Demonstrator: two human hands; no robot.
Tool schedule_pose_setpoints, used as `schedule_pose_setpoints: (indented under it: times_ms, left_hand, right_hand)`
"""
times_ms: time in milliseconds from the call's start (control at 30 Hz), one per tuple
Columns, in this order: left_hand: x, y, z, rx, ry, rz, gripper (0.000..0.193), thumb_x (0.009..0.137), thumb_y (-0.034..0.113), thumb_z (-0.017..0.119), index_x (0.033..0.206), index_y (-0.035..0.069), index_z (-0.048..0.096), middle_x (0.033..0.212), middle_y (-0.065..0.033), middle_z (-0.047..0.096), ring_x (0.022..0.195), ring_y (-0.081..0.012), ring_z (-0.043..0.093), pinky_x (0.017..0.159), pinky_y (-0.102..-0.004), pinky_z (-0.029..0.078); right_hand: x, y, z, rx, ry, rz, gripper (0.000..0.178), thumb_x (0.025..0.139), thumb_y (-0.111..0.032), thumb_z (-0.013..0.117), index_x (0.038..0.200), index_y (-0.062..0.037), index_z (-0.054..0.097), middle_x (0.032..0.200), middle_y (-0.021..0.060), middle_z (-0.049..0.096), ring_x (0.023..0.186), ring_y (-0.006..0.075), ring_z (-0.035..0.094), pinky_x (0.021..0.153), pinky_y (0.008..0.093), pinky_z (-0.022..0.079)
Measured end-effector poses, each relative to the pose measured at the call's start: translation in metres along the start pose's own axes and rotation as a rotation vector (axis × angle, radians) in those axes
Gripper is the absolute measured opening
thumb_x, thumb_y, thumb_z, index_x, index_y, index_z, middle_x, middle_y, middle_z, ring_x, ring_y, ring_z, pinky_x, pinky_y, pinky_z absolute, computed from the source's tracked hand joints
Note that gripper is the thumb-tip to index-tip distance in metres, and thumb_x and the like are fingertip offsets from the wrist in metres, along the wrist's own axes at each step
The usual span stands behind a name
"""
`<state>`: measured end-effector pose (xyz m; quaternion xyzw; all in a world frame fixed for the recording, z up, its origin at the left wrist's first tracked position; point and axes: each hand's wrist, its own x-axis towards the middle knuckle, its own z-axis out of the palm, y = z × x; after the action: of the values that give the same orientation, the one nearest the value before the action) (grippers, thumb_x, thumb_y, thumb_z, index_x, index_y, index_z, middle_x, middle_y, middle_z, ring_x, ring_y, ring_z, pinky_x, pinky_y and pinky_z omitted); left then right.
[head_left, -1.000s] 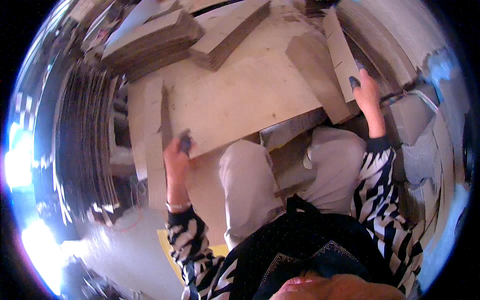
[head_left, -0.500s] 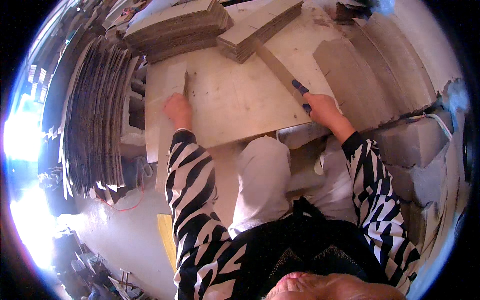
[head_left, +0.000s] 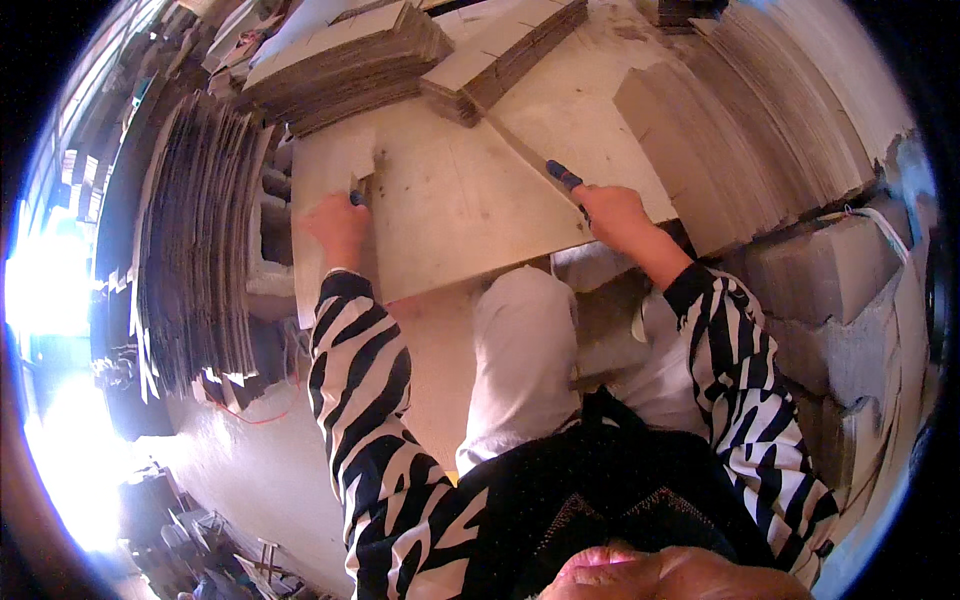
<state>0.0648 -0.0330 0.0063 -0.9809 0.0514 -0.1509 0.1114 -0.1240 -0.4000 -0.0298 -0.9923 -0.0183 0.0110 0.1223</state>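
Head cam: right hand [head_left: 618, 213] stretched forward, fingers clamped on a thin cardboard strip [head_left: 522, 150] above the board [head_left: 440, 225]; left hand [head_left: 338, 228] curled at its left side, can't tell its grip. Right hand's come left since a second ago. Strip's long axis runs diagonally, pointing away-left toward the middle stack [head_left: 510, 48].

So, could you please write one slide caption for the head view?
Right hand holding a strip, left hand at the left of a board, cardboard stacks beyond.
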Motion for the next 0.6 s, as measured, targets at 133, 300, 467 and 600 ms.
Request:
schedule_pose_setpoints:
  times_ms: [133,300,467,600]
  left_hand:
    - [-0.012,0.001,0.029,-0.347,0.082,0.117,0.019,0.073,0.017,0.062,0.09,0.009,0.068,0.086,-0.0144,0.069,0.076,-0.0343,0.065,0.065,-0.0453,0.047]
    - [-0.057,0.102,0.062,-1.314,-0.496,-0.198,0.027,0.08,0.008,0.052,0.099,0.001,0.069,0.072,-0.0066,0.065,0.063,-0.0147,0.058,0.056,-0.0316,0.045]
    - [-0.106,0.157,0.07,-1.301,-0.297,0.092,0.025,0.083,0.011,0.054,0.101,0.001,0.069,0.074,-0.0079,0.066,0.06,-0.0166,0.058,0.058,-0.035,0.047]
    - [-0.103,0.167,0.01,-0.982,-0.264,0.133,0.022,0.08,0.011,0.056,0.096,0.003,0.068,0.086,-0.0141,0.068,0.069,-0.0276,0.065,0.064,-0.0414,0.051]
  right_hand:
    - [0.001,-0.007,-0.005,0.078,0.144,-0.109,0.027,0.076,-0.002,0.055,0.102,-0.0079,0.056,0.093,0.0139,0.065,0.083,0.0379,0.062,0.067,0.0483,0.049]
    - [-0.019,-0.018,-0.032,0.25,0.398,-0.296,0.035,0.075,0.0,0.055,0.109,-0.0088,0.056,0.089,0.0125,0.063,0.081,0.0365,0.061,0.065,0.046,0.05]
    - [0.007,-0.029,-0.016,0.123,0.373,-0.291,0.024,0.086,-0.009,0.049,0.108,-0.0117,0.057,0.083,0.0108,0.061,0.079,0.033,0.063,0.062,0.0459,0.051]
    - [0.013,-0.02,-0.009,0.037,0.287,-0.233,0.039,0.079,-0.004,0.053,0.118,-0.013,0.054,0.084,0.0097,0.061,0.077,0.032,0.062,0.062,0.0453,0.049]
